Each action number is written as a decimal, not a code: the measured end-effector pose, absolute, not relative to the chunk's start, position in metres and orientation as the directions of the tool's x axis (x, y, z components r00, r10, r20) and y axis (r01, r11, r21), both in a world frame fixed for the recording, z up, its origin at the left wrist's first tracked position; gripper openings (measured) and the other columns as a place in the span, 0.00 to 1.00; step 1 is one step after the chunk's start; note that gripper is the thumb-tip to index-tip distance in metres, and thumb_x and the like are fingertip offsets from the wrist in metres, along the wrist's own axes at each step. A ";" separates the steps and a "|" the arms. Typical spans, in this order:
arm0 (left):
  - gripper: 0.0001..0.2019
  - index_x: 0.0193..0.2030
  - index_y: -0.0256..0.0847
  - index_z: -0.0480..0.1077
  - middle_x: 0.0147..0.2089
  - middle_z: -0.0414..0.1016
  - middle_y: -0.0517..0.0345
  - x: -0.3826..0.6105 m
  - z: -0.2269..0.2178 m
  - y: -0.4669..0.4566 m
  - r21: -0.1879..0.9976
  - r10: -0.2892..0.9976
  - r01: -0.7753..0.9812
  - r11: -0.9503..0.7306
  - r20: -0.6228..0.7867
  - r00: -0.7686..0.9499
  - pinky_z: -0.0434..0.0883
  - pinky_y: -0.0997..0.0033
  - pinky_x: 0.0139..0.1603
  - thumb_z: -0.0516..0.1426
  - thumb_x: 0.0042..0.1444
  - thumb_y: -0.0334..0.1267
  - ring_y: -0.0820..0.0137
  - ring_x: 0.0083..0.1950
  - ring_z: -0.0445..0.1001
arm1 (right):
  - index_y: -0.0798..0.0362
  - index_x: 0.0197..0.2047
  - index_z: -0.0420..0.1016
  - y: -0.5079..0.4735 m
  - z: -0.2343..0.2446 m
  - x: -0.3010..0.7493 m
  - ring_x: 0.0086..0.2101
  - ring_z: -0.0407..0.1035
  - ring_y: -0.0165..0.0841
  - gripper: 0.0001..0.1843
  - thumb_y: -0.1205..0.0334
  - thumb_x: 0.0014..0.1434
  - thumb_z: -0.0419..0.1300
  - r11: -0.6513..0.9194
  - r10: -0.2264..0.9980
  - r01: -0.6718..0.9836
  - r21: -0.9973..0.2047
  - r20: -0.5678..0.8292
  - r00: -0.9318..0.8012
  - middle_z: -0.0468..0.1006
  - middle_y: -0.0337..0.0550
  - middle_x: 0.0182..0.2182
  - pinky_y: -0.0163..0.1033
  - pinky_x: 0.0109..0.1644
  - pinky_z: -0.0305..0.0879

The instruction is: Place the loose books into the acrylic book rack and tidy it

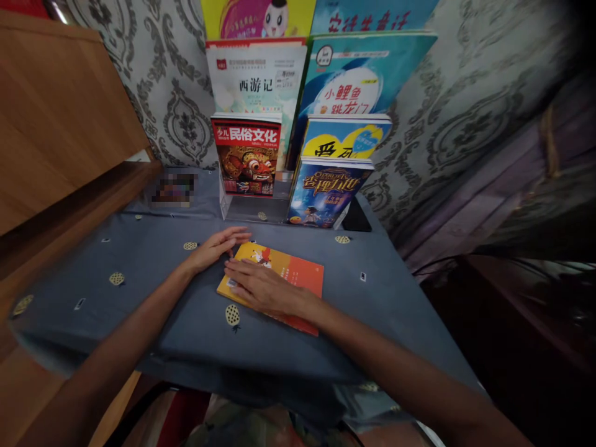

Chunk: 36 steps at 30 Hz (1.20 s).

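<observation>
An orange and yellow book (pixel 293 273) lies flat on the blue-grey tablecloth (pixel 162 310). My right hand (pixel 261 287) rests flat on its cover with the fingers stretched out toward the left. My left hand (pixel 216 247) lies open on the cloth at the book's upper left corner, its fingertips touching the book's edge. Neither hand grips anything.
A clear tiered stand (pixel 251 210) at the back holds several upright books, among them a red one (pixel 246 155) and a dark blue one (pixel 323 192). A wooden cabinet (pixel 60 105) stands to the left. Patterned wallpaper (pixel 447 124) lies behind; the table's right edge drops into darkness.
</observation>
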<state>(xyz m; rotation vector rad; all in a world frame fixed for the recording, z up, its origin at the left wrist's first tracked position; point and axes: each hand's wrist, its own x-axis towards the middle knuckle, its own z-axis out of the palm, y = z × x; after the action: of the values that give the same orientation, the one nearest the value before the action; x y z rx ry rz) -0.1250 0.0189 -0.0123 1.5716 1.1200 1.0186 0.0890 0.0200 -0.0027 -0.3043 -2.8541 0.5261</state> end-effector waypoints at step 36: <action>0.20 0.64 0.39 0.60 0.56 0.78 0.46 -0.098 -0.024 0.002 0.568 0.903 0.748 -0.343 0.418 0.097 0.73 0.55 0.59 0.47 0.68 0.42 0.61 0.56 0.77 | 0.62 0.72 0.51 0.044 -0.010 0.097 0.72 0.37 0.54 0.53 0.28 0.60 0.51 0.830 0.454 0.355 -0.431 0.153 -0.878 0.45 0.67 0.73 0.62 0.74 0.38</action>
<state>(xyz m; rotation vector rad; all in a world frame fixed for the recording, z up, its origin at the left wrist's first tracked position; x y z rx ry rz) -0.0975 0.0016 -0.0244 2.1599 1.6588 1.0793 0.0973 0.0439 -0.0100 -0.6213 -2.7627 0.5802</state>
